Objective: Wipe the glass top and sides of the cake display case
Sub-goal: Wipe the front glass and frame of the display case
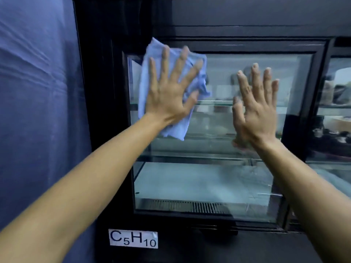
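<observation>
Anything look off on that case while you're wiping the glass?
One oddity: the bare right hand lies flat on the glass pane, likely leaving prints. The left hand presses the blue cloth at the pane's upper left. No cracks visible.

White label [133, 238] "C5H10" on the display case's [190, 249] black base.

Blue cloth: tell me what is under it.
The blue cloth lies flat against the glass pane, pressed by the spread left hand. The glass beneath it is hidden.

Left hand [167, 95] flat on blue cloth [152, 59] against glass pane [218, 130], right hand [256, 109] beside
</observation>
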Demonstrator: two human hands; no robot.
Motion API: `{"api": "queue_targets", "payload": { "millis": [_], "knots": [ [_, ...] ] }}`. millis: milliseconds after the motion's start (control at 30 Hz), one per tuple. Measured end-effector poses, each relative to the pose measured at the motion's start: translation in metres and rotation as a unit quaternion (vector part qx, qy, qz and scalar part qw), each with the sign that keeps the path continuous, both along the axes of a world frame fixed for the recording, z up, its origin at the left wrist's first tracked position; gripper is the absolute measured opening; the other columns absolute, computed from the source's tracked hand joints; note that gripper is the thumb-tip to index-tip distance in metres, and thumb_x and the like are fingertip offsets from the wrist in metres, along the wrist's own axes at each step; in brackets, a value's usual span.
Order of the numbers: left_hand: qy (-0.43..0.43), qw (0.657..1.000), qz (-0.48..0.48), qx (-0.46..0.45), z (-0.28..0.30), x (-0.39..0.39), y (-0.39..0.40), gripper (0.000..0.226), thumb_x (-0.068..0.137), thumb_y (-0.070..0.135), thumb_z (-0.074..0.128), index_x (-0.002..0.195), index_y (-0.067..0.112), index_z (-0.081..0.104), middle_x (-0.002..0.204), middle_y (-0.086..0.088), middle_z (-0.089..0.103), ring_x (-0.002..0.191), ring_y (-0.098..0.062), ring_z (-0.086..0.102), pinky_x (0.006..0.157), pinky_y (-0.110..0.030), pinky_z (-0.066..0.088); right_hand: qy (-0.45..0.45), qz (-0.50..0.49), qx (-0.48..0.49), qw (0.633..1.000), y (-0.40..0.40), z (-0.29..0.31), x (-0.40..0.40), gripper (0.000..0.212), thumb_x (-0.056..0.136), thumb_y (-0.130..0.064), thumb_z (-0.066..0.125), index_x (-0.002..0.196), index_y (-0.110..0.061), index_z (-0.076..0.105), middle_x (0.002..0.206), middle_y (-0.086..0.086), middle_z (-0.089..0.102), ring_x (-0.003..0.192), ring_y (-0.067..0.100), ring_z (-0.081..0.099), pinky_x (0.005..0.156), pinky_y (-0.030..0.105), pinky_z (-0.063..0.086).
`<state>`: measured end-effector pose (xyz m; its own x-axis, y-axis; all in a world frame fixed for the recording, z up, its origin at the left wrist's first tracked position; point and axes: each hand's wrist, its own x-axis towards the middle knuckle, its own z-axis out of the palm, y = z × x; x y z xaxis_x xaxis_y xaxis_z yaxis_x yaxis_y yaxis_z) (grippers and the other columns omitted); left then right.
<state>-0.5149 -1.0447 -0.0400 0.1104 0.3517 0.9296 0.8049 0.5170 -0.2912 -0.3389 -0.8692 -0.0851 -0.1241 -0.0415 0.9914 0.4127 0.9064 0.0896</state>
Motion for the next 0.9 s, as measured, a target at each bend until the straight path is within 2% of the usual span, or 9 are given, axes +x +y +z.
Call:
{"api": "queue_targets", "payload": {
  "millis": [67,133,300,367,433,533,667,800,900],
  "knots": [
    [0.072,0.995,-0.034,-0.064,-0.055,-0.001,0.004,0.065,0.101,0.056,0.046,0.162,0.034,0.035,0.171,-0.008,0.024,0.157,-0.049,0.009,0.122,-0.073,0.004,-0.016,-0.053,-0.007,0.998,0.026,-0.007,0.025,0.06,0.107,-0.032,0.034,0.164,-0.023,0.018,0.171,0.014,0.01,0.158,0.036,0.004,0.127,0.043,-0.007],
    [0.114,0.983,-0.059,-0.132,-0.129,-0.006,0.002,0.065,0.1,0.055,0.05,0.16,0.035,0.038,0.17,-0.006,0.027,0.158,-0.046,0.01,0.122,-0.073,0.004,-0.05,-0.071,-0.003,0.996,0.043,-0.016,0.038,0.061,0.108,-0.034,0.033,0.165,-0.026,0.014,0.171,0.014,0.008,0.158,0.035,0.003,0.128,0.046,-0.005],
    [0.228,0.925,0.004,-0.303,-0.301,-0.024,-0.024,0.064,0.104,0.061,0.033,0.164,0.041,0.025,0.172,0.007,0.025,0.161,-0.034,0.004,0.126,-0.063,-0.003,-0.043,-0.097,0.002,0.994,0.05,-0.022,0.034,0.058,0.11,-0.039,0.028,0.165,-0.027,0.013,0.172,0.011,0.007,0.158,0.034,0.004,0.128,0.052,0.003],
    [0.229,0.902,0.025,-0.366,-0.342,-0.023,-0.031,0.066,0.104,0.061,0.036,0.165,0.04,0.023,0.173,0.008,0.021,0.161,-0.031,0.007,0.125,-0.063,-0.011,-0.043,-0.099,0.001,0.994,0.051,-0.023,0.035,0.058,0.11,-0.039,0.028,0.165,-0.027,0.013,0.172,0.011,0.007,0.158,0.034,0.005,0.128,0.053,0.004],
    [0.222,0.888,0.027,-0.401,-0.353,-0.021,-0.037,0.068,0.104,0.059,0.041,0.166,0.037,0.022,0.174,0.008,0.017,0.161,-0.029,0.009,0.126,-0.061,-0.013,-0.044,-0.091,0.005,0.995,0.051,-0.024,0.037,0.057,0.11,-0.039,0.027,0.165,-0.026,0.014,0.172,0.012,0.009,0.158,0.035,0.006,0.128,0.053,0.005],
    [0.257,0.876,-0.029,-0.406,-0.312,-0.022,-0.03,0.068,0.104,0.053,0.049,0.165,0.033,0.026,0.174,0.007,0.018,0.161,-0.024,0.013,0.129,-0.054,-0.009,-0.042,-0.094,0.009,0.995,0.052,-0.025,0.035,0.058,0.11,-0.04,0.025,0.165,-0.026,0.014,0.172,0.012,0.008,0.158,0.034,0.006,0.128,0.053,0.006],
    [0.231,0.911,-0.076,-0.332,-0.164,-0.011,-0.006,0.06,0.107,0.051,0.038,0.164,0.035,0.029,0.172,0.005,0.022,0.16,-0.03,0.015,0.128,-0.058,0.0,-0.035,-0.098,0.016,0.994,0.054,-0.027,0.035,0.057,0.11,-0.041,0.025,0.165,-0.026,0.015,0.172,0.011,0.01,0.158,0.033,0.007,0.128,0.052,0.006],
    [0.221,0.956,-0.036,-0.189,0.01,0.003,0.018,0.057,0.109,0.053,0.033,0.163,0.035,0.032,0.171,-0.003,0.028,0.157,-0.042,0.021,0.125,-0.066,0.012,-0.037,-0.09,0.016,0.995,0.055,-0.025,0.035,0.057,0.11,-0.041,0.024,0.165,-0.026,0.015,0.172,0.011,0.01,0.158,0.033,0.006,0.128,0.051,0.004],
    [0.148,0.987,0.004,-0.06,0.063,0.009,0.027,0.057,0.109,0.049,0.033,0.163,0.031,0.033,0.17,-0.01,0.029,0.155,-0.047,0.023,0.123,-0.068,0.014,-0.033,-0.094,0.02,0.995,0.055,-0.025,0.035,0.056,0.11,-0.041,0.024,0.164,-0.025,0.017,0.171,0.012,0.012,0.158,0.034,0.008,0.128,0.051,0.005]
  ]
}}
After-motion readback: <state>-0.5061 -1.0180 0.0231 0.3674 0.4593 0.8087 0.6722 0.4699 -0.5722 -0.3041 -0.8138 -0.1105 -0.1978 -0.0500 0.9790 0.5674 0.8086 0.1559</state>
